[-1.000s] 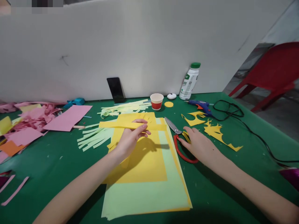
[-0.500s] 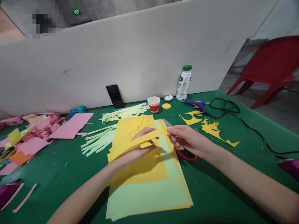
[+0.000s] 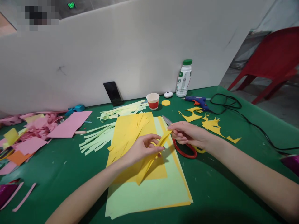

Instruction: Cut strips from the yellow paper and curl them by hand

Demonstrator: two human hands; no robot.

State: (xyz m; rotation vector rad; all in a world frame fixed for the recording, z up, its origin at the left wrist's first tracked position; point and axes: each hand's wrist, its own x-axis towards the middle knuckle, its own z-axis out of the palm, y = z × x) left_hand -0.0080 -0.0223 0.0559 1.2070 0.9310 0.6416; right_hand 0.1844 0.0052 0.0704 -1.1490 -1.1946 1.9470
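Observation:
My right hand (image 3: pixel 187 133) pinches one end of a yellow paper strip (image 3: pixel 149 165) between thumb and fingertips. The strip slants down toward me, its free end over a yellow sheet (image 3: pixel 135 172). Along its middle, my left hand (image 3: pixel 146 146) has its fingers and thumb closed around it. Several loose yellow strips (image 3: pixel 133 126) lie on the sheet, which rests on a stack of pale green paper (image 3: pixel 149 199). Scissors with red and yellow handles (image 3: pixel 187 154) lie under and beside my right hand, blades toward the stack.
Fringed pale green paper (image 3: pixel 98 137) and pink scraps (image 3: pixel 46 124) lie left. At the back stand a phone (image 3: pixel 113 93), paper cup (image 3: pixel 153 101) and bottle (image 3: pixel 184 79). A glue gun (image 3: pixel 197 101) with black cord and yellow offcuts (image 3: pixel 217 127) are on the right.
The strip has swung from nearly level across my left wrist to slanting down toward me. My left hand has come around onto it. My right hand still pinches its end.

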